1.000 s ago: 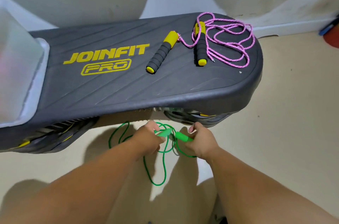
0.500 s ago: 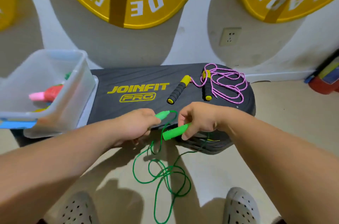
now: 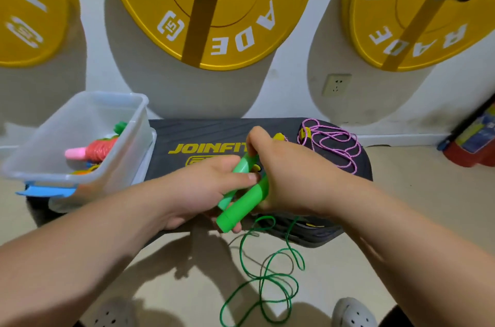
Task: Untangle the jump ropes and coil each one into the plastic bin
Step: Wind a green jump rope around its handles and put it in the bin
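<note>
Spanning mid-frame, the black step board (image 3: 203,131) carries the plastic bin (image 3: 126,155) at centre left, a wound red rope inside; the pink jump rope (image 3: 332,136) lies loose at its right end, not yet coiled. The left hand (image 3: 198,192) and right hand (image 3: 292,182) each grasp one of the green handles (image 3: 241,209), paired probably to start coiling, while the green cord (image 3: 278,276) dangles in loops to the floor at lower centre

Green handles (image 3: 242,203), pink-speckled rope (image 3: 336,144), yellow plates (image 3: 211,5).
</note>
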